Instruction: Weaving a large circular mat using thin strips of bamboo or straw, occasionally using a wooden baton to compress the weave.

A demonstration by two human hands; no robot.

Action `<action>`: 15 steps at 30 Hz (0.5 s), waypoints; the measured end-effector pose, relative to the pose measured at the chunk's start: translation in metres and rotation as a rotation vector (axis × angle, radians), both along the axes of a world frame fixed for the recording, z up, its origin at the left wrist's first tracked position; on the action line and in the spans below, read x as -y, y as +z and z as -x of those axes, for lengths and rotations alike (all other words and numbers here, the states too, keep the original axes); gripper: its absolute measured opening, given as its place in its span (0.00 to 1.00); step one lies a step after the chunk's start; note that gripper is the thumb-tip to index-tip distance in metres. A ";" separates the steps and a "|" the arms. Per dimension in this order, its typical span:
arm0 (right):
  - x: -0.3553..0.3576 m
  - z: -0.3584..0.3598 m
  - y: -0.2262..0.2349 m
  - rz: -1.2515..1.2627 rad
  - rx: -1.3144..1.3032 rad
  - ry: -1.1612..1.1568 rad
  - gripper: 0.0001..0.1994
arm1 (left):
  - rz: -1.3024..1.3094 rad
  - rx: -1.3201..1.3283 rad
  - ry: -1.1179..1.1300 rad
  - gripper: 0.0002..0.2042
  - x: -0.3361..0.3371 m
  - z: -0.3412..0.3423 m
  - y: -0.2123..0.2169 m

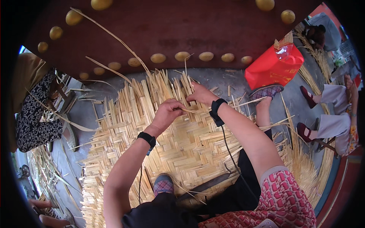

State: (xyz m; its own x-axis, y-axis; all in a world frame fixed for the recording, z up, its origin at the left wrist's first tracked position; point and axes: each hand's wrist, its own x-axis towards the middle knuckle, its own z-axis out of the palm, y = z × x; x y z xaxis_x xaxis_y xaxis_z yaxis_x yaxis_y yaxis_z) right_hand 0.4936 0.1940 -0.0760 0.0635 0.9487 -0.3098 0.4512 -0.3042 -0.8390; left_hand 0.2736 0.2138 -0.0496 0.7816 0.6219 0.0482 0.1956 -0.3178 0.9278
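A large woven mat (pixel 186 142) of pale split-reed strips lies on the floor in front of me and under my left foot. Loose strip ends stick up along its far edge. Near the middle of that edge my left hand (pixel 167 114) is closed, pinching a thin reed strip (pixel 193 111) between thumb and fingers. Just to its right, my right hand (pixel 203 95) is closed against several upright reed strips (pixel 185 84); some of its fingers are hidden behind them. Both wrists wear black bands, and dark cables hang from them.
A long dark flat tool (pixel 205 186) lies on the mat near my legs. Beyond the mat stands a dark red studded panel (pixel 171 34). A red bag (pixel 273 66) sits at far right. People sit on both sides, with loose reeds (pixel 323 148) on the floor.
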 end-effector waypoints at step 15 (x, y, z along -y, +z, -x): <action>0.061 0.027 0.030 -0.229 -0.169 -0.186 0.23 | 0.291 -0.161 0.355 0.09 0.008 -0.014 -0.004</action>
State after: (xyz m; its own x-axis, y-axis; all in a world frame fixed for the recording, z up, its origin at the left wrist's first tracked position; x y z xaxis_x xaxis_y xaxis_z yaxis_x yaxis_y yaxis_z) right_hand 0.4665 0.1331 -0.0458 0.2085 0.9717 -0.1112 0.2544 -0.1636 -0.9532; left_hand 0.2874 0.2061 -0.0538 0.5019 0.8211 -0.2719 0.3936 0.0631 0.9171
